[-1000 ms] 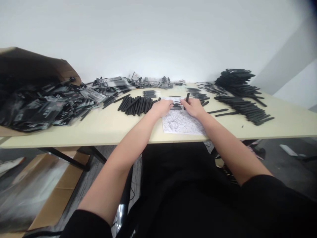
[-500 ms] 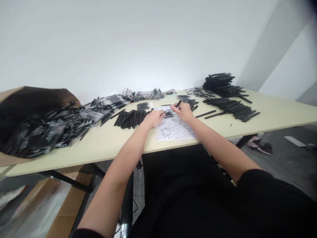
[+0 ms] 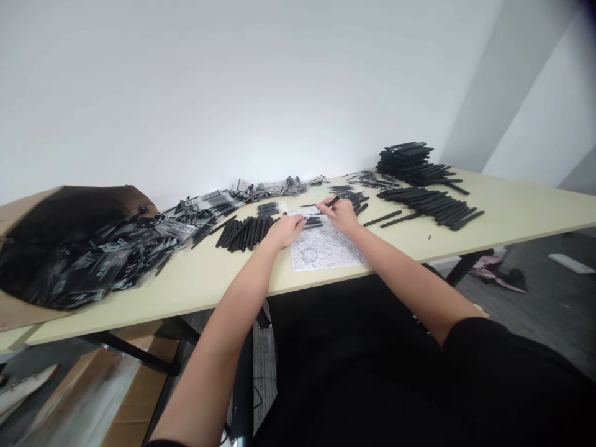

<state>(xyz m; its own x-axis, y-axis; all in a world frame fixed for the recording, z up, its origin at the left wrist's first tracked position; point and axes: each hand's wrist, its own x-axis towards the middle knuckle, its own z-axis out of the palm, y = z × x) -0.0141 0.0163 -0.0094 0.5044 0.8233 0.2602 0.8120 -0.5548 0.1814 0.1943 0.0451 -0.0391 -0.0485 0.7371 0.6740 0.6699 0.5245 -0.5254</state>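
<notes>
- The right hand point(image 3: 341, 215) has its grip clamped on a black stick point(image 3: 333, 202), which tilts up from the fingers above the printed sheet point(image 3: 328, 253); a light, steady pinch should suit so slim a thing.
- The left hand point(image 3: 285, 232) is at the sheet's left edge, fingertips beside thin dark pieces point(image 3: 313, 225); I cannot tell whether its grip has hold of one.
- Those pieces lie on the sheet's upper part and probably slide easily, so pick them singly, by fingertips.
- Both hands are near each other; short wrist turns seem safer than broad arm movements.
- The pile of thick sticks point(image 3: 243, 234) lies just beside the left hand; a raised wrist would avoid scattering it.
- Two loose sticks point(image 3: 384, 218) lie on the tabletop point(image 3: 190, 279) near the right forearm; give them clearance too.
</notes>
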